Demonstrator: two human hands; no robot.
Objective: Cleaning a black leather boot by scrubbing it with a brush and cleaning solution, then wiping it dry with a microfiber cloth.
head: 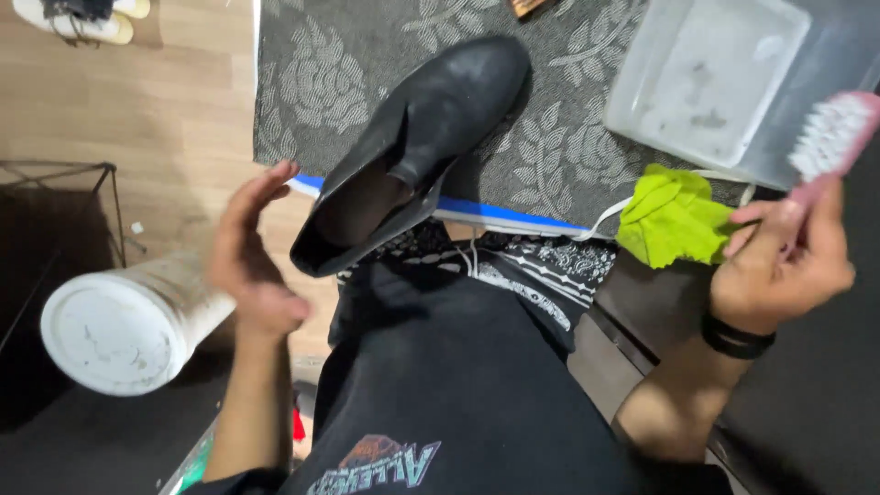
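On the lap, right in the middle, sits a scuffed black leather slip-on shoe [422, 147], toe pointing away and heel toward the body, resting against dark patterned shorts. Left hand [255, 257] is just beside the heel with fingers spread open, not touching anything as far as I can see. Right hand [788, 266] is off to the side, fingers wrapped around the handle of a pink plastic brush with white bristles [834, 136], bristles up. Crumpled lime-green cloth [674, 215] lies between brush and shoe. Clear plastic tub [710, 78] sits on the grey floral rug [348, 73] beyond. White cylindrical bucket [124, 325] stands near the left arm on the wood floor [119, 119].
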